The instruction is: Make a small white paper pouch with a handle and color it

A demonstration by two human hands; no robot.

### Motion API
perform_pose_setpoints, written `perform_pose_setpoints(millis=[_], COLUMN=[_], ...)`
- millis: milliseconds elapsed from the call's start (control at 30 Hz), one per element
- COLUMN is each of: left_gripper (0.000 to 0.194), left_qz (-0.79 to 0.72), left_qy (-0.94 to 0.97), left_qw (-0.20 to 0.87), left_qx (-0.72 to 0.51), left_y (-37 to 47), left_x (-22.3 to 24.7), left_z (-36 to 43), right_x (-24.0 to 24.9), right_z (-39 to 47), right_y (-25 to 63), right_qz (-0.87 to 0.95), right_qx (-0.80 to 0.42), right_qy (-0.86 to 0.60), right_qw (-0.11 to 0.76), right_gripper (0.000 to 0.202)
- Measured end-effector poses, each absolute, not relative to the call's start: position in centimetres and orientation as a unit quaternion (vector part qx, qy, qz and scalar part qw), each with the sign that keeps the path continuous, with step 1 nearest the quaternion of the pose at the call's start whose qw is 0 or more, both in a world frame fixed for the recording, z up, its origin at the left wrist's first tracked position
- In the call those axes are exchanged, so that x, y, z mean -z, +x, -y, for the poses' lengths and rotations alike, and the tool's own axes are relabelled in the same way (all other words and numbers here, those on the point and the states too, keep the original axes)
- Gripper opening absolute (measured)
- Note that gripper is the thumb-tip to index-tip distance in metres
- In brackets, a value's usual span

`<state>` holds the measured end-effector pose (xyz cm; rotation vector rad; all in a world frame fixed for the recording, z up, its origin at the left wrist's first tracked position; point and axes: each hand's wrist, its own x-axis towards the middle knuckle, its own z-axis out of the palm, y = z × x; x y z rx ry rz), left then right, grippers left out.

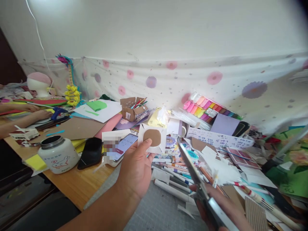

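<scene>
My left hand (136,170) pinches a white paper square (161,145) with a rounded brown cardboard piece (152,138) lying on its face. The thumb presses on the cardboard's lower edge, and the fingers are behind the paper. My right hand (216,205), blurred at the lower right, grips what look like metal scissors (192,163), their blades pointing up and away. The blades look close together and are apart from the paper. Beneath both hands lies a grey cutting mat (139,208), with several markers and white paper scraps (173,189) on it.
A white jar (59,157), a black phone (90,154) and a lit phone (124,147) stand or lie left. Behind are a small cardboard box (134,112) of pens and a colourful clay pack (211,106). Another person's hands (38,114) are at far left.
</scene>
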<state>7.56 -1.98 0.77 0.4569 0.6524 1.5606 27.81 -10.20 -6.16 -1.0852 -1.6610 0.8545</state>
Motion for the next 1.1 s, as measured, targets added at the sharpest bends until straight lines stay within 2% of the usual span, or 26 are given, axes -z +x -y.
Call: perform_pose_setpoints(millis=[100, 200, 433, 533, 733, 933, 1100], left_gripper=[0.007, 0.002, 0.022, 0.026, 0.017, 0.008, 0.005], left_qz=[-0.308, -0.309, -0.314, -0.340, -0.347, -0.371, -0.383], left_qy=[0.239, 0.290, 0.301, 0.331, 0.495, 0.664, 0.693], left_qw=[0.671, 0.711, 0.754, 0.736, 0.701, 0.589, 0.549], left_qx=[-0.631, -0.561, -0.493, -0.483, -0.379, -0.273, -0.268], left_y=[8.5, 10.3, 14.0, 14.2, 12.4, 11.0, 10.4], left_x=[-0.2, 1.0, 3.0, 3.4, 2.2, 0.6, 0.8], left_z=[3.3, 5.2, 7.7, 7.8, 5.6, 3.6, 3.6], right_x=[6.9, 6.2, 4.4, 3.9, 2.9, 3.2, 3.3], right_z=[10.1, 10.0, 9.6, 9.6, 9.3, 9.3, 9.4], right_y=[27.7, 27.0, 25.9, 26.1, 26.7, 26.2, 26.5], right_qz=[0.617, 0.570, 0.446, 0.438, 0.471, 0.510, 0.521], right_qx=[-0.370, -0.349, -0.319, -0.330, -0.376, -0.373, -0.379], right_qy=[-0.443, -0.468, -0.530, -0.550, -0.569, -0.529, -0.542], right_qw=[0.535, 0.578, 0.647, 0.630, 0.560, 0.567, 0.539], right_gripper=[0.066, 0.059, 0.045, 0.043, 0.044, 0.042, 0.044])
